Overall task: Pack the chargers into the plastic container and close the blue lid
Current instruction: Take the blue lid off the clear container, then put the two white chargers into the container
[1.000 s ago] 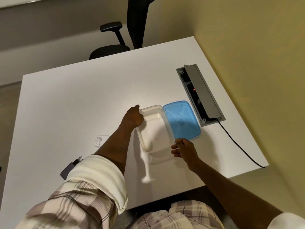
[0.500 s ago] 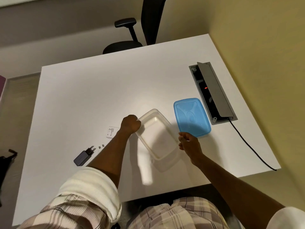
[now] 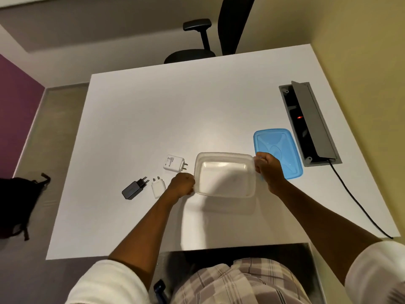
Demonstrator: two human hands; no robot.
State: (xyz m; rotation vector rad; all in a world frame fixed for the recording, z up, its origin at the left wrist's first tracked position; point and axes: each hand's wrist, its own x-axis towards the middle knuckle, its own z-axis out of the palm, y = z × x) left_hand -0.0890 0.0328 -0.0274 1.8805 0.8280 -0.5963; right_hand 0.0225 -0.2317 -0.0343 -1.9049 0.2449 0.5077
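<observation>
A clear plastic container [image 3: 224, 175] stands open and empty on the white table [image 3: 153, 119]. My left hand [image 3: 183, 186] grips its left rim and my right hand [image 3: 267, 170] grips its right rim. The blue lid [image 3: 279, 150] lies flat just right of the container, partly behind my right hand. Three chargers lie left of the container: a large white charger [image 3: 173, 163], a small white charger [image 3: 158, 188] close to my left wrist, and a black charger [image 3: 133, 188] furthest left.
A grey power socket box [image 3: 311, 123] with its flap up is set into the table at the right, and a black cable [image 3: 359, 202] runs from it over the front edge. A black office chair [image 3: 206, 40] stands beyond the table. A dark bag [image 3: 17, 202] lies on the floor at left.
The container has turned from a slant to lie square in front of me. My right hand has taken hold of its right rim. The view shifted, bringing all three chargers into sight.
</observation>
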